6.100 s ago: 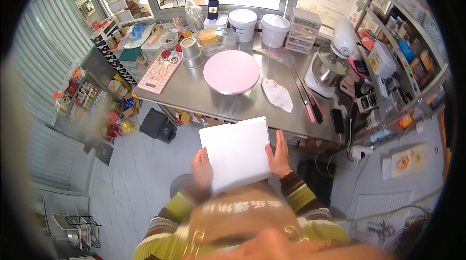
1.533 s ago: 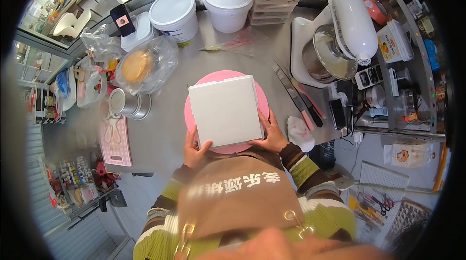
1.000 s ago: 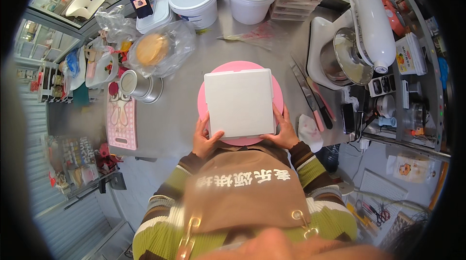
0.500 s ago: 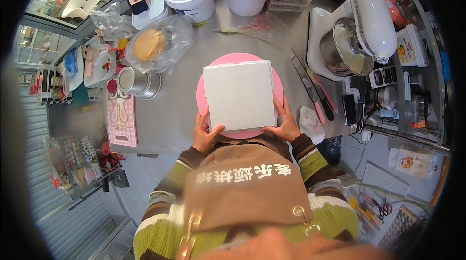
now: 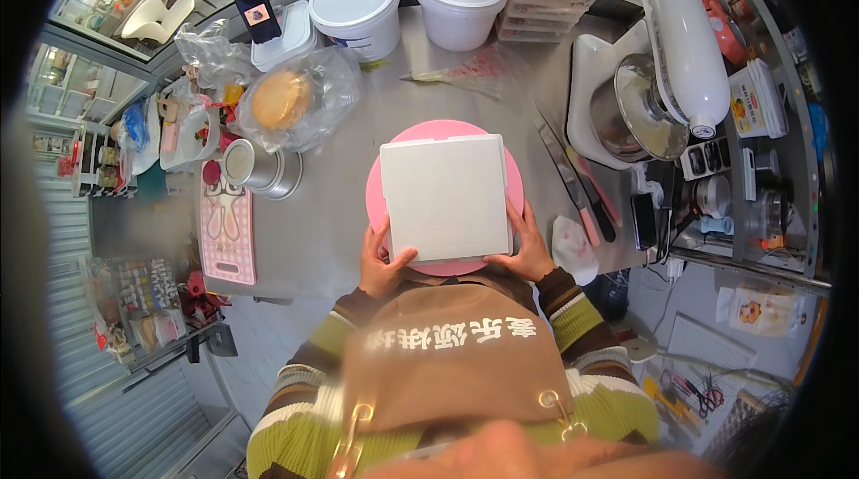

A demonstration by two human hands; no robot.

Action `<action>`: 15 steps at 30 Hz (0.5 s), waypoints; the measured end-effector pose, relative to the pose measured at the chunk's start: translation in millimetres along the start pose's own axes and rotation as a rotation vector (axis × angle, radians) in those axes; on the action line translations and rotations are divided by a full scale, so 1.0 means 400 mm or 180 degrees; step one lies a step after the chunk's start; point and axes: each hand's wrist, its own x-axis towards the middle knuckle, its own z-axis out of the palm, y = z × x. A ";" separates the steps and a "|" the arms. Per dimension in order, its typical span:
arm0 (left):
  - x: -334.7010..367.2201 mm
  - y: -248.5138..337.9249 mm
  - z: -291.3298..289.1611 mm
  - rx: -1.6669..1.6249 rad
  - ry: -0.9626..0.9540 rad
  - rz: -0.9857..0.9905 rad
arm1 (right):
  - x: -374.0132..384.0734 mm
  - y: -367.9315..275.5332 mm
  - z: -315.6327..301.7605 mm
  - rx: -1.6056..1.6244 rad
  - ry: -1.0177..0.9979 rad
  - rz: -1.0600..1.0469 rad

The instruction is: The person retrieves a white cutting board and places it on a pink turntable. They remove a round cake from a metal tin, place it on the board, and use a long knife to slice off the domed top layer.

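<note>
White square piece between both grips

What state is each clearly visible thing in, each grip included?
White square piece, flat above the pink turntable, contact unclear.
Pink turntable, mostly hidden.
Left grip, closed on the piece's near left corner.
Right grip, closed on its near right corner.
Left white bucket, lidded.
Right white bucket, lidded.
Propped phone, lit.
Flat phone, dark.
Stand mixer, metal bowl beneath its head.
Golden disc, inside clear plastic bag.
Piping bag, lying flat.
</note>
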 end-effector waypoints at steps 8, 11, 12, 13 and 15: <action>0.003 0.002 -0.001 0.0096 0.0078 -0.0085 | 0.005 -0.002 -0.001 -0.0088 -0.0039 0.0175; 0.002 0.001 0.000 0.0110 0.0085 -0.0086 | 0.005 -0.002 0.002 -0.0104 -0.0031 0.0177; 0.002 0.001 0.001 0.0019 0.0070 -0.0058 | 0.006 -0.003 0.003 -0.0130 -0.0027 0.0202; 0.002 0.002 0.002 0.0128 0.0096 -0.0063 | 0.005 -0.003 0.003 -0.0125 -0.0026 0.0162; 0.004 0.005 0.004 0.0047 0.0085 -0.0033 | 0.005 -0.003 0.002 -0.0142 0.0013 0.0131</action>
